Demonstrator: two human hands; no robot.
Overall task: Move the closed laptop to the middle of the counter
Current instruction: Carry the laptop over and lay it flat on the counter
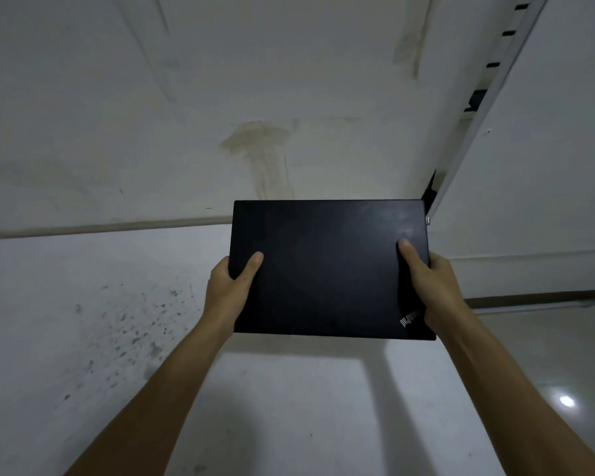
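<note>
Both forearms reached up from the bottom of the view, and each hand took one short side of the laptop (328, 269). On the left hand (229, 290) the thumb lay flat across the lid while the other fingers went under the edge, out of sight; the right hand (430, 286) mirrored it, thumb on top near the far corner. Each grip was thus closed on the laptop, pinching lid and base together, which would have kept the lid from swinging open during the carry.

Holding it at both sides looked like a choice for balance: the slab was wide and thin, and a hold at one end would have let it sag or twist. It was kept nearly level, lid up, with the logo at the near right corner.

The laptop appeared to be clear of the bench (83, 321), held above it; the pale patch and the shadows on the surface below suggested a gap, though how much could not be told. It hung over the right part of the bench, close to the wall (186, 115) behind and to a white panel (547, 166) on the right. A speckled stain marked the surface to the left.

Judging by this, the carry was under way and the set-down was not yet done; the middle of the bench seemed to lie further left.
</note>
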